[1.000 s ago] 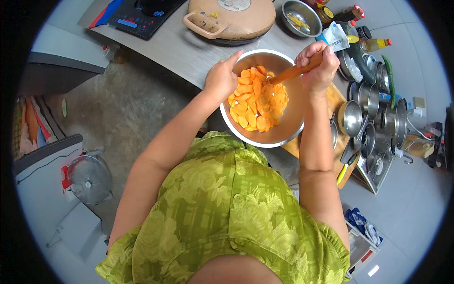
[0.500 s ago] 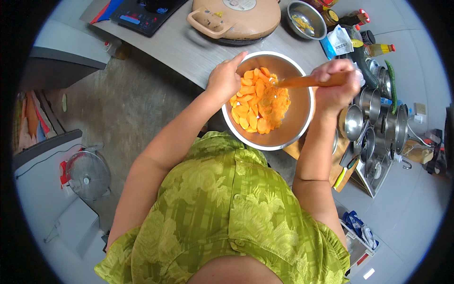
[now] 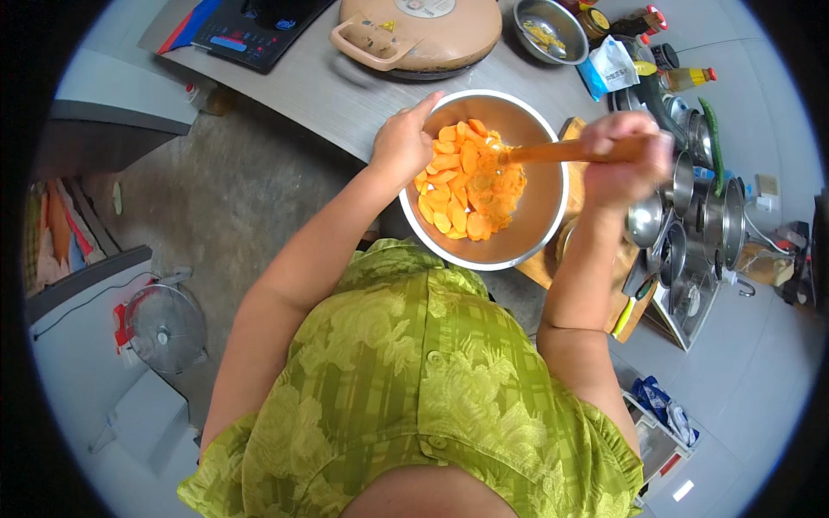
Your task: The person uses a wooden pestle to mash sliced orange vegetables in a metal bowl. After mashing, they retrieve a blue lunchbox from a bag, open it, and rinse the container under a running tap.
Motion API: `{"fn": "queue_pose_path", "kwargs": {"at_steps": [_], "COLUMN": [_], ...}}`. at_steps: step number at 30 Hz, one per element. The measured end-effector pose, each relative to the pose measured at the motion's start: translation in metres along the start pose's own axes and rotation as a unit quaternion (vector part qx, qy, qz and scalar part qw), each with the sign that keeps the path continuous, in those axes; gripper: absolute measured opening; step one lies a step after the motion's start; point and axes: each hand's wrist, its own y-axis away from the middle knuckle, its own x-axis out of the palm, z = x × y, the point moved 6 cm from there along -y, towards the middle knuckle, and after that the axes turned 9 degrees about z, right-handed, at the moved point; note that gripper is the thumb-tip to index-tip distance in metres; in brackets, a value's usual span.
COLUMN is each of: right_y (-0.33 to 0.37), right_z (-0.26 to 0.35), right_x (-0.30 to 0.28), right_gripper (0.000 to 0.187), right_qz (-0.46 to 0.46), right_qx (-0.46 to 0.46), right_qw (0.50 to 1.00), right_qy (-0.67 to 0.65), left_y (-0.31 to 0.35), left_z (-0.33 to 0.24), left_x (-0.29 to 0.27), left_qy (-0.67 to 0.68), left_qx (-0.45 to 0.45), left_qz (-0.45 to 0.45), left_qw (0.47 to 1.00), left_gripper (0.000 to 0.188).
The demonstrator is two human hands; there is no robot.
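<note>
"When the legend is read outward from the wearer, what comes first?"

"The patterned green shirt (image 3: pixel 371 380). Just beyond it is the steel bowl (image 3: pixel 544 194), at the near edge of the grey surface (image 3: pixel 311 95); its support underneath cannot be told."

"What are its contents?"

"Carrot slices (image 3: pixel 445 192) occupy the bowl's left part; an orange mash (image 3: pixel 496 197) lies to their right, touching them."

"How are the hands placed?"

"The left hand (image 3: pixel 402 142) has its fingers closed on the bowl's left rim, partly out of sight. The right hand (image 3: pixel 617 160), blurred, wraps its fingers around a wooden stick (image 3: pixel 546 153), whose other end meets the mash."

"And farther out?"

"To the right of the bowl, partly behind the right forearm, is a wooden board (image 3: pixel 535 268). Beyond the bowl stand a tan lidded appliance (image 3: pixel 423 39) and, beside it, a small metal bowl (image 3: pixel 567 19) containing yellow bits. A black cooktop (image 3: pixel 250 34) occupies the far left; at the far right, a long green cucumber (image 3: pixel 711 138) lies near several metal pans (image 3: pixel 727 224)."
</note>
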Motion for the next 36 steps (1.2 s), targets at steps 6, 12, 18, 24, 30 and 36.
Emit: {"fn": "queue_pose_path", "kwargs": {"at_steps": [6, 12, 18, 24, 30, 36], "right_y": [0.007, 0.028, 0.028, 0.017, 0.007, 0.011], "right_z": [-0.029, -0.004, -0.018, -0.021, 0.025, -0.038], "right_x": [0.001, -0.011, -0.022, -0.018, 0.010, 0.004], "right_gripper": [0.046, 0.046, 0.046, 0.057, 0.059, 0.047], "right_qz": [0.005, -0.042, -0.038, 0.000, 0.033, 0.025], "right_qx": [0.021, -0.006, 0.022, 0.011, -0.049, -0.007], "right_qw": [0.999, 0.999, 0.999, 1.000, 0.998, 0.998], "right_qy": [0.037, 0.018, 0.027, -0.016, -0.022, -0.052], "left_y": [-0.003, 0.002, 0.001, -0.003, -0.003, 0.002], "left_z": [-0.002, -0.001, -0.004, -0.004, -0.006, -0.006], "left_x": [-0.003, -0.001, -0.002, -0.002, -0.002, -0.002], "left_qy": [-0.008, 0.007, 0.005, -0.002, 0.000, -0.009], "left_qx": [-0.007, -0.028, -0.004, -0.025, -0.025, -0.003], "left_qz": [0.009, 0.021, 0.009, 0.023, 0.026, 0.016], "left_qw": [1.000, 0.999, 1.000, 0.999, 0.999, 1.000], "left_gripper": [0.062, 0.062, 0.059, 0.060, 0.060, 0.059]}}
